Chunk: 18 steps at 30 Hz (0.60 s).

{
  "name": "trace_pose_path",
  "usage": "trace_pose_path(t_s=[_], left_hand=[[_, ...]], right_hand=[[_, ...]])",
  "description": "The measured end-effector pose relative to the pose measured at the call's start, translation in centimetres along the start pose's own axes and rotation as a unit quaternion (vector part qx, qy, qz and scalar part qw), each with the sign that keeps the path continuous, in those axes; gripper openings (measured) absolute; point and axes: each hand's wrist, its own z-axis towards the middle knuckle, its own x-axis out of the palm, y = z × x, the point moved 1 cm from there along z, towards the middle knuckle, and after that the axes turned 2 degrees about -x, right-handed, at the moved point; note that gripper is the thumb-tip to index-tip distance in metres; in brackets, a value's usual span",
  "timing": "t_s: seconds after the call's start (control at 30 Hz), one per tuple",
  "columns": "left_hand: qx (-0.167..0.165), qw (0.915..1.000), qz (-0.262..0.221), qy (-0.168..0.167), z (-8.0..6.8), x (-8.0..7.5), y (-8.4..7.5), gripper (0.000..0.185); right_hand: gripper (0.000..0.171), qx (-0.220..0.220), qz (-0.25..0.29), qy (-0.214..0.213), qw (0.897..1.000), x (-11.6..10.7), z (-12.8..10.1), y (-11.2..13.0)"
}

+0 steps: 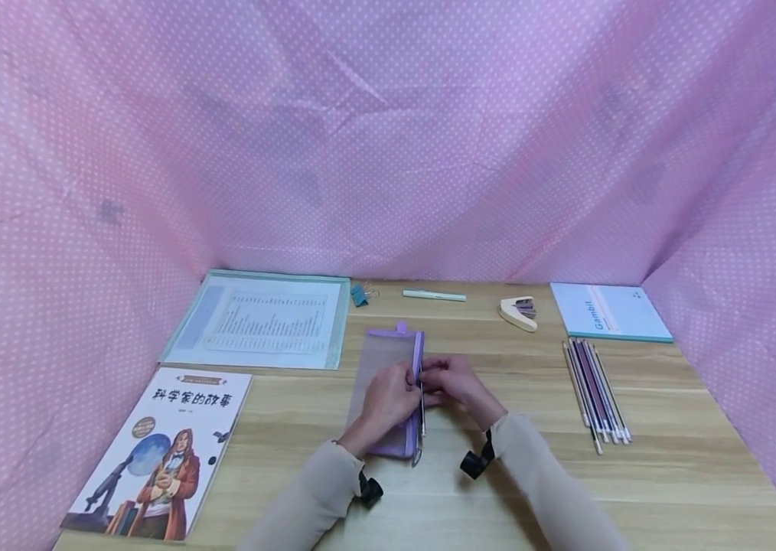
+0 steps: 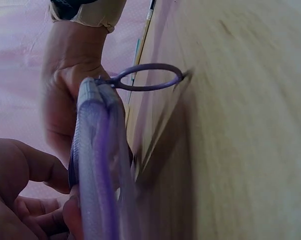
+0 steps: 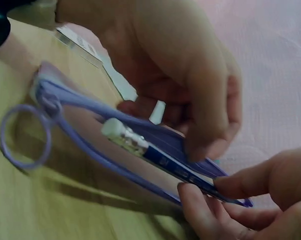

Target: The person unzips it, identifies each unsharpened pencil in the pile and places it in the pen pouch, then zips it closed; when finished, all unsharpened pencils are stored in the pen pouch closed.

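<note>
At the middle of the pale wood-grain desk (image 1: 636,474), you are working both hands over a long, flat pencil pouch (image 1: 388,383) of translucent lilac mesh with a purple zip edge. It is lying lengthwise, its far end pointing at the dotted pink cloth backdrop (image 1: 388,138). Your left hand (image 1: 391,398) is pinching the soft mesh along the open zip edge, fingers curled over it, so that grip is grasping the pouch. Your right hand (image 1: 453,386) is pinching a slim pen (image 3: 165,160) with a dark blue barrel and a whitish cap, and the pen is lying partly inside the pouch mouth. A thin round ring pull (image 3: 23,135) is hanging off the zip at the near end, touching the desk.

To your right, a bundle of thin straight pens (image 1: 595,390) is lying in a neat row, with a light blue notebook (image 1: 608,310) behind it. A cream wedge-shaped stapler (image 1: 519,312), a pale green pen (image 1: 433,295) and a teal binder clip (image 1: 359,294) are sitting along the back. On your left, a clear plastic folder (image 1: 260,317) holding a printed sheet is lying flat, and a glossy illustrated book (image 1: 161,451) is resting nearer to you.
</note>
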Motion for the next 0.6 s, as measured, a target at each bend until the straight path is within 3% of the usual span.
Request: trace_pose_path(t_s=[0.17,0.37,0.6], left_hand=[[-0.004,0.9999,-0.010,0.004,0.0,0.2,0.0,0.007],[0.001,0.9999,-0.009,-0.006,-0.2,0.5,0.1,0.014],[0.007,0.9996,0.013,-0.024,-0.4,1.0,0.2,0.015]], right_hand=[[0.036,-0.012,-0.001,-0.015,1.000,0.7,-0.2,0.0],[0.034,-0.011,0.003,0.000,1.000,0.6,-0.5,-0.2],[0.037,-0.009,-0.041,-0.009,0.999,-1.7,-2.3,0.1]])
